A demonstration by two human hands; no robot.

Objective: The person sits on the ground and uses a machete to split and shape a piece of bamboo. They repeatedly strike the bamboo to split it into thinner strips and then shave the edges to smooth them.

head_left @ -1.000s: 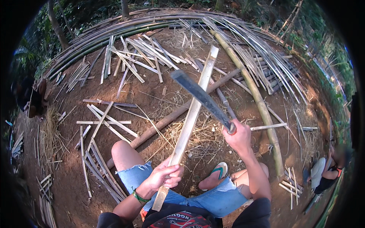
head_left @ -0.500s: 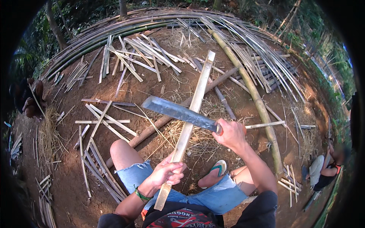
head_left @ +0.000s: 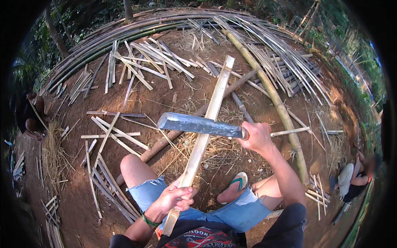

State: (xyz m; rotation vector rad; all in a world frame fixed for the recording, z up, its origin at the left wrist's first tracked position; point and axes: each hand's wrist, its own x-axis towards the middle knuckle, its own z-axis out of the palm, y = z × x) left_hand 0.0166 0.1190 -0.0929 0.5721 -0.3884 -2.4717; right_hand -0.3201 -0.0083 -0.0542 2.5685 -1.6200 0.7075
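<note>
My left hand [head_left: 176, 199] is wrapped round the lower part of a split bamboo strip [head_left: 203, 142], whose pale inner face shows. The strip slants up and away from my lap, leaning over a brown pole [head_left: 166, 142] on the ground. In my right hand [head_left: 257, 138] is the handle of a machete [head_left: 194, 125]. Its broad, dark steel blade points left and lies across the strip at about mid-length. Whether the edge bites into the bamboo I cannot tell.
Thin shavings [head_left: 217, 146] litter the soil beyond my knees. Split strips [head_left: 159, 58] lie in piles ahead and at left. A thick bamboo pole [head_left: 271, 87] runs along the right. Long bamboo poles [head_left: 144, 29] border the far side. One person [head_left: 355, 175] sits at right, another [head_left: 31, 113] at left.
The machete's handle end has shifted slightly right, and its blade is now closer to level. My left hand and the strip's near end have moved a little left and toward me.
</note>
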